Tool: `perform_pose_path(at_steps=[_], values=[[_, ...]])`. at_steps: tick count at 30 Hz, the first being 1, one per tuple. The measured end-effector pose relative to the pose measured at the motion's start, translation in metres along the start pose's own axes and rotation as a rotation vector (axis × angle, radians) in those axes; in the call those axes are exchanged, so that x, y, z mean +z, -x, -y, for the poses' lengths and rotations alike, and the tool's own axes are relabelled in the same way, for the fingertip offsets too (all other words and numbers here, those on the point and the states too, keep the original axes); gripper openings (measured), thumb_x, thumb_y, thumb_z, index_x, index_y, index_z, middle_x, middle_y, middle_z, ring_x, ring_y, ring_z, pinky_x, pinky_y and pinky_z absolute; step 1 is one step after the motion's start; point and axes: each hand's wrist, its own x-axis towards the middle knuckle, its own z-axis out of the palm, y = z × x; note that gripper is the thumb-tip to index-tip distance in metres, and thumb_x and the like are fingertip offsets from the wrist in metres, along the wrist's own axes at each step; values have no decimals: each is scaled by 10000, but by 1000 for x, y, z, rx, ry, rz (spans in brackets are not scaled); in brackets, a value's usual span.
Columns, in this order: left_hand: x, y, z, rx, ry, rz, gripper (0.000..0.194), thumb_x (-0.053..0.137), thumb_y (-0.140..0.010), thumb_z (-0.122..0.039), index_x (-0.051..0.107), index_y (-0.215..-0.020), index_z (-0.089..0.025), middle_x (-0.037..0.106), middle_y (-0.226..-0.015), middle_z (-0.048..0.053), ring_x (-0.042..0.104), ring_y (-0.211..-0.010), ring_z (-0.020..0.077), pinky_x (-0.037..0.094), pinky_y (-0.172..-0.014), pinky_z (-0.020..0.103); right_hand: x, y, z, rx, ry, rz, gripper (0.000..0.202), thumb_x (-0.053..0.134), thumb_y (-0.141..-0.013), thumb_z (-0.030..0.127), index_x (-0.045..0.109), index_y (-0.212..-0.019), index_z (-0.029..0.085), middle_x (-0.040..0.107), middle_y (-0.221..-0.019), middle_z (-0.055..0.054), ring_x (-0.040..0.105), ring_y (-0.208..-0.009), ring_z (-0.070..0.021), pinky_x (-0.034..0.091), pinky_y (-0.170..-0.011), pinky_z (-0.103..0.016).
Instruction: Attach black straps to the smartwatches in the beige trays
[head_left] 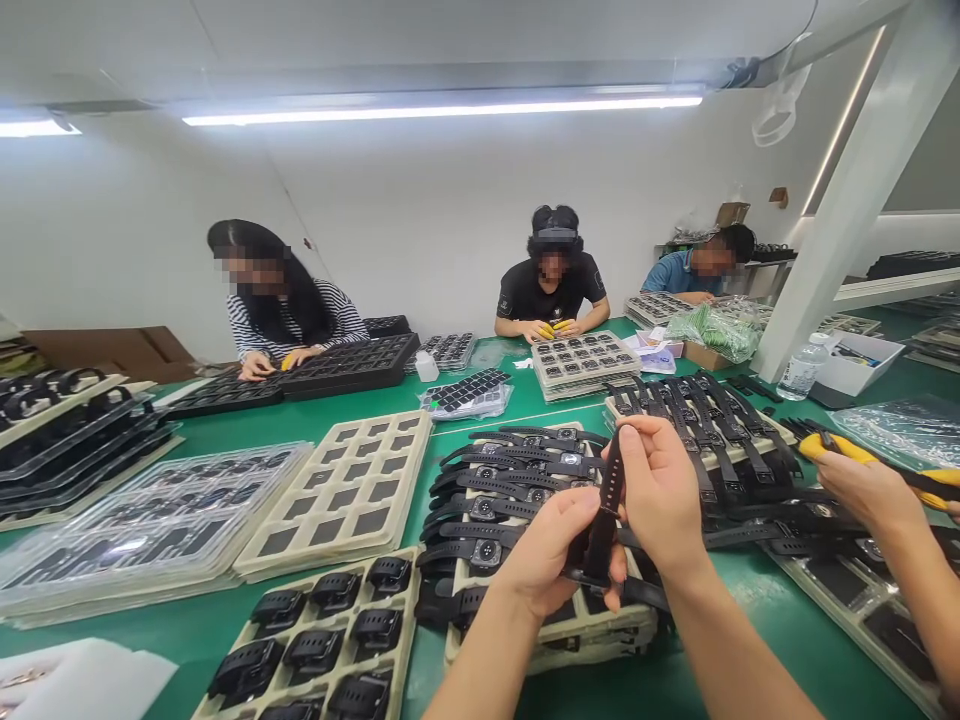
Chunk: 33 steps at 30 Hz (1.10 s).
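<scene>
Between my two hands is a black watch strap (pixel 602 530), held upright with its row of holes showing near the top. My left hand (pixel 551 550) is closed around the lower part, thumb against the strap. Higher up, my right hand (pixel 660 490) pinches the strap's upper end between thumb and fingers. Whether a watch case is attached is hidden by my fingers. Just beneath lies a stack of cream trays (pixel 555 630) covered with black smartwatches (pixel 486 552), their straps laid out sideways. To the left, a cream tray (pixel 409 640) holds watches with closed straps (pixel 315 650).
A co-worker's hands (pixel 874 480) with yellow finger covers hold a black strap at right. Other people (pixel 551 280) work across the green table (pixel 457 460). A cream tray of dark squares (pixel 420 440), stacked clear-covered trays (pixel 300 470) and a bottle (pixel 804 368) stand around.
</scene>
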Motion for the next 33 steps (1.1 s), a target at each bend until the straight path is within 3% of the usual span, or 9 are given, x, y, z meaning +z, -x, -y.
perform_pose_path(at_steps=[9,16,20,22,25,28,30,33], values=[[1,-1,0,-14,9,17,390,702,-890,-467,683,-919,-78,605,-576,23,628,-471,141,573,-398,230,1,-2,2,38,-55,-57,345,615,-962,560,587,-1062,231,636,-792,31,436,-398,-65,437,-416,-225],[9,0,-4,-31,27,-54,397,791,-809,-463,687,-859,-83,609,-691,39,624,-573,135,582,-399,230,0,-3,3,8,24,-99,319,600,-972,538,606,-1053,230,648,-793,6,563,-561,-112,459,-486,-211],[10,0,-3,-38,-26,-65,452,776,-796,-542,677,-864,-107,625,-646,32,581,-492,115,543,-393,216,2,-4,5,35,-21,-85,343,610,-954,563,594,-1042,231,644,-803,2,534,-500,-109,419,-417,-219],[12,1,-5,0,-147,-131,431,756,-813,-543,691,-881,-122,640,-665,30,579,-503,113,548,-437,224,1,-4,4,9,-30,-83,340,600,-961,560,590,-1045,231,629,-796,4,534,-515,-118,422,-424,-227],[17,8,-12,243,-628,-364,261,728,-864,-402,741,-958,-159,734,-835,66,681,-695,167,612,-660,286,-4,-3,4,-130,-2,-23,317,576,-990,511,586,-1162,246,601,-836,9,552,-638,-137,483,-564,-249],[18,18,-19,576,-1133,-514,195,686,-894,-263,761,-1065,-207,782,-1039,86,732,-946,231,593,-898,346,-7,2,4,-167,83,228,323,612,-980,485,612,-1206,254,605,-883,6,561,-718,-153,485,-660,-269],[18,23,-21,719,-1262,-535,226,683,-902,-227,750,-1117,-228,787,-1077,83,744,-981,239,588,-929,349,-5,6,3,-105,103,354,295,597,-989,502,673,-1067,228,633,-897,-16,587,-771,-175,480,-678,-277],[15,25,-21,913,-1269,-576,317,741,-867,-171,721,-1170,-262,793,-1063,59,760,-940,220,606,-882,310,4,10,-1,-29,-4,285,350,553,-1005,537,684,-958,216,655,-928,-35,601,-837,-195,483,-728,-290]])
